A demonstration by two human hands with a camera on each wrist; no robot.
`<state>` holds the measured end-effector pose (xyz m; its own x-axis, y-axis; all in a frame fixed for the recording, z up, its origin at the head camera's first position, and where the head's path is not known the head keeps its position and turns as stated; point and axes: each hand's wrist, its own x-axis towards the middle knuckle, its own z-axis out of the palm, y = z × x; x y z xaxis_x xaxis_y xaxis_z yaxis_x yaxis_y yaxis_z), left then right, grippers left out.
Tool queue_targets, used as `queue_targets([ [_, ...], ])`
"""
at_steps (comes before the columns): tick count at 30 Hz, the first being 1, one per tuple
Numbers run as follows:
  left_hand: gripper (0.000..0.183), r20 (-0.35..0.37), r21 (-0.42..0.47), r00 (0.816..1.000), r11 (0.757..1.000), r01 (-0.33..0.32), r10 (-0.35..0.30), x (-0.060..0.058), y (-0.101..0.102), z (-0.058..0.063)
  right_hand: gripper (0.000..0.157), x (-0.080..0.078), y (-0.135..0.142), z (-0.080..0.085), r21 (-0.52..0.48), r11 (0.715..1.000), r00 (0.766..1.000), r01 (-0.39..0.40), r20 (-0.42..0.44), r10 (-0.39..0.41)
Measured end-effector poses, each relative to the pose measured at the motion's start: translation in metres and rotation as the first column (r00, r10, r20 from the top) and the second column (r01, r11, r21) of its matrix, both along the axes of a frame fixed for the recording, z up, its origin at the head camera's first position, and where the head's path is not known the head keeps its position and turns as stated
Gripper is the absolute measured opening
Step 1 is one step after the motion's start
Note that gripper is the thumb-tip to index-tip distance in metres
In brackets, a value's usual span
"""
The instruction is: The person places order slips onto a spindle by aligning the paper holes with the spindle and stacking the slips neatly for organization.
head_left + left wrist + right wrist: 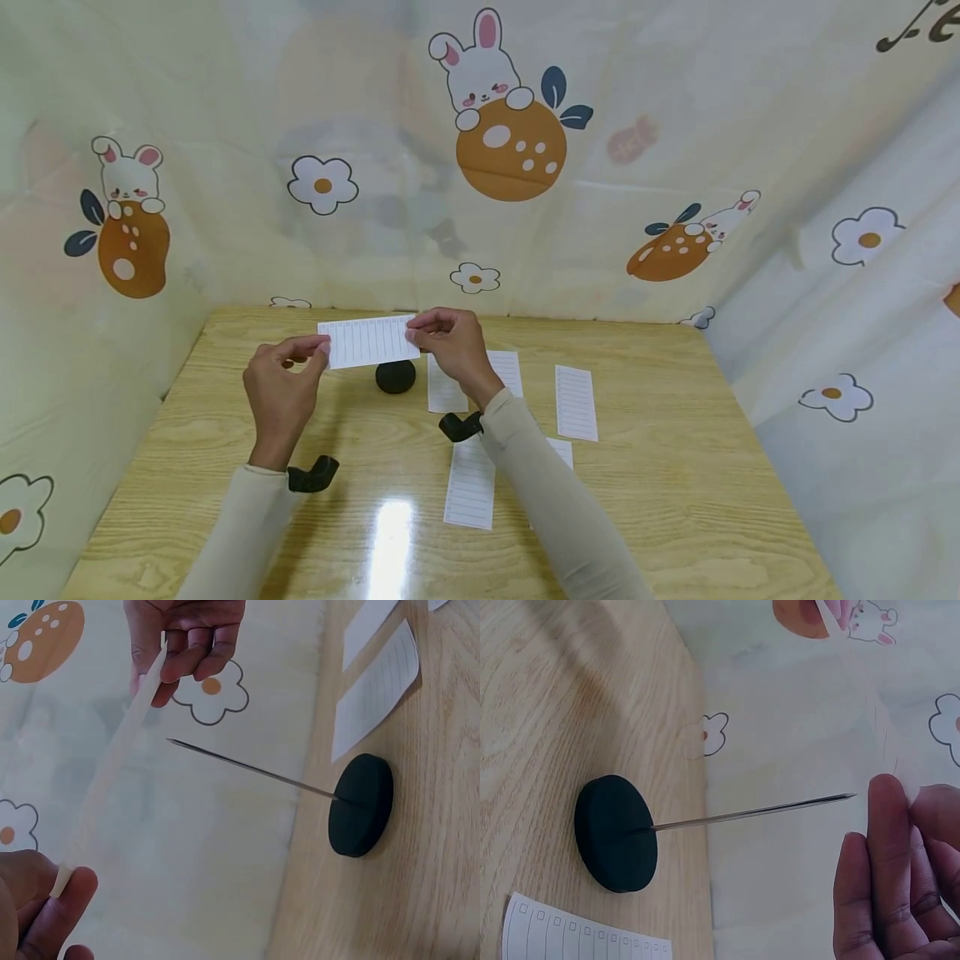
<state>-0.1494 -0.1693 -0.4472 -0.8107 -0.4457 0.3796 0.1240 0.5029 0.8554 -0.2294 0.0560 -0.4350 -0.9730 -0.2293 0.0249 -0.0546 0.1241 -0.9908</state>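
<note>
A white lined paper slip [367, 343] with a row of small checkboxes is stretched between both hands. My left hand [281, 392] pinches its left end between thumb and fingers, and my right hand [456, 346] pinches the right end. Under the slip stands a paper spike, its round black base [395, 377] on the table. Its thin metal rod [251, 766] points straight up, and the sharp tip [851, 796] is below the slip, apart from it. In the head view the slip hides the rod.
Several more lined slips lie on the wooden table [660, 467], one [576, 403] at the right and another [470, 487] nearer the front, partly behind the right sleeve [562, 500]. A patterned curtain [360, 250] hangs behind the table and along its sides.
</note>
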Motion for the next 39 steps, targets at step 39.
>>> queue_targets([
  [39,0.015,0.026,-0.006,1.000,1.000,-0.002,0.002,-0.014,-0.006,-0.009,0.009,-0.010,-0.006,-0.005,0.008,1.000,1.000,0.017,0.012,-0.018],
])
